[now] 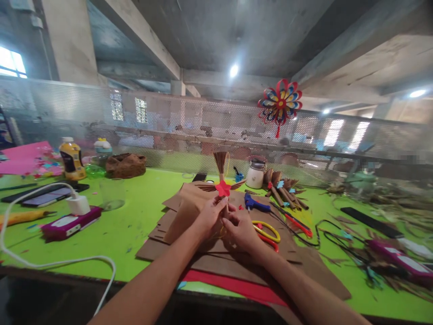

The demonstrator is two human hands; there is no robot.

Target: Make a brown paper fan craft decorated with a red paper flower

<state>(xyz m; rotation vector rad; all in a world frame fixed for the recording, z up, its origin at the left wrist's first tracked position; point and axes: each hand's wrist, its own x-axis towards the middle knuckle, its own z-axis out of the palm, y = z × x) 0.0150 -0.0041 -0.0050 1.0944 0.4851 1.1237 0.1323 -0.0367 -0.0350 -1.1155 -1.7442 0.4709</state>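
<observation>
Upright in front of me is a brown pleated paper figure with a fanned top, spread pleats at its sides and a thin yellow loop. A red paper flower sits at its middle. My left hand is closed around the figure just below the flower, thumb in front. Close beside it, my right hand has its fingers drawn together at the figure's lower end; whatever they pinch is hidden. Beneath both hands lie stacked brown paper sheets. A blue glue gun and yellow-handled scissors rest right of my hands.
On the green table a purple power strip with a white cable, a clear cup and a yellow bottle stand left. Rolled paper pieces, a jar and black cords are right. A perforated screen runs behind.
</observation>
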